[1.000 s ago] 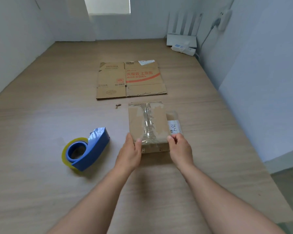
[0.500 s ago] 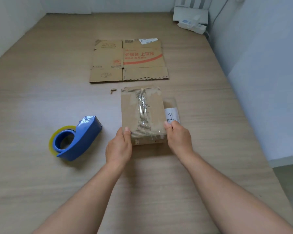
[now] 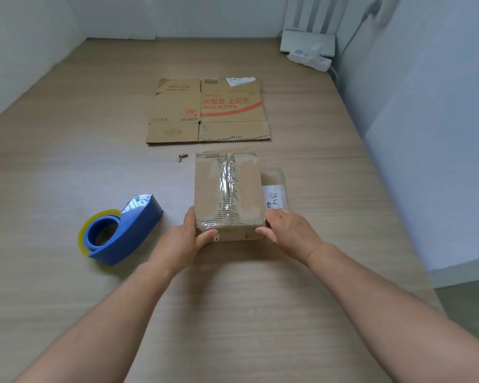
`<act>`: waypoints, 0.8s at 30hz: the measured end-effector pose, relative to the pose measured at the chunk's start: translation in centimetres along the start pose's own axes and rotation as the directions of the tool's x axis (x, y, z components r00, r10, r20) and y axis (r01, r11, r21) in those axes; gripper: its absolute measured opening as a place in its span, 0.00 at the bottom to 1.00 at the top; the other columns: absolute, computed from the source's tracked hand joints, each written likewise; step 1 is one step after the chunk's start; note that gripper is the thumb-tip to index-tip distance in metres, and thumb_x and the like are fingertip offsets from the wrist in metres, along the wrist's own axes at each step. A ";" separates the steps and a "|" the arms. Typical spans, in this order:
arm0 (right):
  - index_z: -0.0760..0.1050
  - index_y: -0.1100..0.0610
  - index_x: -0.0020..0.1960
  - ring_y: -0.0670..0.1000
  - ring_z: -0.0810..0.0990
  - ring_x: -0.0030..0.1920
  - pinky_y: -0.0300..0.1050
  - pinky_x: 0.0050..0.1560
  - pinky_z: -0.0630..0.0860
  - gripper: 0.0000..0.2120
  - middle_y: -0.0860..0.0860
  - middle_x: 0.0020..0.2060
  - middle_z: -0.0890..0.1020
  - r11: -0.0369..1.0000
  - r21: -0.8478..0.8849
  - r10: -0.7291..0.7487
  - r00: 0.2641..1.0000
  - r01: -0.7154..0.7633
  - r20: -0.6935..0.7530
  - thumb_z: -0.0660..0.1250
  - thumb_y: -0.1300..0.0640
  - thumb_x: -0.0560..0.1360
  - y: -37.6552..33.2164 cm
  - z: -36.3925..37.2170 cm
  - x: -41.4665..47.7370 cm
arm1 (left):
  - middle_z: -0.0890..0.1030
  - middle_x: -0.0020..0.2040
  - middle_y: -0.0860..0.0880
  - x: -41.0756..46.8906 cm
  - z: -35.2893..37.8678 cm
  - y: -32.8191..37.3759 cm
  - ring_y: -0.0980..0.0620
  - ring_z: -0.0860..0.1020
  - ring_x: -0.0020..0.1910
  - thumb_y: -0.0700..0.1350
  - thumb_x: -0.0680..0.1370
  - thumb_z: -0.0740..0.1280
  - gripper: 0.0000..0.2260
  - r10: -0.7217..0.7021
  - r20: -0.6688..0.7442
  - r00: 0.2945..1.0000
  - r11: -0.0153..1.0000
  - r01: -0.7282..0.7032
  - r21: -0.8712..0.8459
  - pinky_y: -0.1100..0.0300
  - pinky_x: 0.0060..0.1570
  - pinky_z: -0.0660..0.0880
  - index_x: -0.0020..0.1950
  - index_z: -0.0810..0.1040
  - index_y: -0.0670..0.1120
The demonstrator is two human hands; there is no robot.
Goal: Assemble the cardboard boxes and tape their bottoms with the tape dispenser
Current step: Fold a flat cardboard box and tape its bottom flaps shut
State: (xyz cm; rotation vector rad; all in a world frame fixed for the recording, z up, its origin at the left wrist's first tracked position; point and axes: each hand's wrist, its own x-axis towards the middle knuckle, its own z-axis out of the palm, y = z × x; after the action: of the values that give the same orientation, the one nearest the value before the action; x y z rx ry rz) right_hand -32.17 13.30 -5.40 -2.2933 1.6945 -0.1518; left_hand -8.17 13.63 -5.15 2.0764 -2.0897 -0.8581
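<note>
Two hands hold one small cardboard box [image 3: 227, 194] by its near end. The left hand [image 3: 187, 239] wraps round the near left corner, with its thumb on the front face and its fingers up the left side. The right hand [image 3: 288, 230] wraps round the near right corner, with its thumb on the front face and its fingers on the right side. Both hands are partly curled and grip the box between them.

The box is in the middle of the bench [image 3: 67, 175], right in front of the person. I cannot tell if its bottom touches the wood. On its top face two flaps meet in a line down the middle. Shiny clear tape [image 3: 227, 178] runs along that line. Some brown paper is torn off there, so the ribbed card shows. A white label [image 3: 274, 199] with handwriting sticks out at the right side of the box, just past the right hand.

The blue tape dispenser [image 3: 133, 230] lies on the bench to the left, near the left hand but not touching it. It holds a yellowish tape roll [image 3: 85, 230].

Past the box lies a flat cardboard box [image 3: 208, 111] with red print, not folded up. A tiny cardboard scrap [image 3: 182, 157] lies between the two boxes. In the far right corner a white router [image 3: 307, 42] stands by the wall, with a white power strip [image 3: 310, 58] beside it.
</note>
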 end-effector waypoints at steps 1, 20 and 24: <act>0.71 0.64 0.50 0.60 0.76 0.50 0.46 0.43 0.64 0.16 0.60 0.48 0.78 1.000 0.027 -0.014 1.000 0.015 -0.019 0.62 0.49 0.79 0.1 0.1 -0.2 | 0.80 0.59 0.47 0.0 -0.2 -0.4 0.43 0.78 0.54 0.58 0.80 0.59 0.29 0.020 0.048 0.999 0.998 -0.017 -0.058 0.54 0.48 0.74 0.77 0.51 0.53; 0.76 0.58 0.46 0.54 0.76 0.49 0.42 0.45 0.68 0.05 0.56 0.49 0.80 0.856 0.387 0.300 0.938 -0.344 0.172 0.61 0.61 0.77 -1.2 -1.2 -1.9 | 0.81 0.53 0.49 -3.4 0.0 0.2 0.47 0.78 0.54 0.44 0.80 0.55 0.16 -0.039 -0.004 0.999 0.896 0.033 -0.444 0.53 0.59 0.75 0.62 0.78 0.52; 0.64 0.50 0.34 0.51 0.71 0.44 0.41 0.40 0.63 0.16 0.52 0.41 0.76 0.915 0.273 0.248 0.948 -0.297 0.200 0.66 0.55 0.76 -1.1 -2.1 -1.8 | 0.82 0.44 0.45 -2.8 -1.1 -1.0 0.44 0.80 0.47 0.49 0.81 0.61 0.12 -0.027 -0.021 0.999 0.971 0.021 -0.236 0.51 0.50 0.78 0.50 0.81 0.44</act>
State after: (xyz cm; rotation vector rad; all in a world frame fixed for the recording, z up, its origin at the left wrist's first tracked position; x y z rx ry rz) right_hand -32.21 14.92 -2.97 -1.7817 1.7510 -0.1476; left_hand -6.55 15.97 -3.75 1.9812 -1.8507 -1.0238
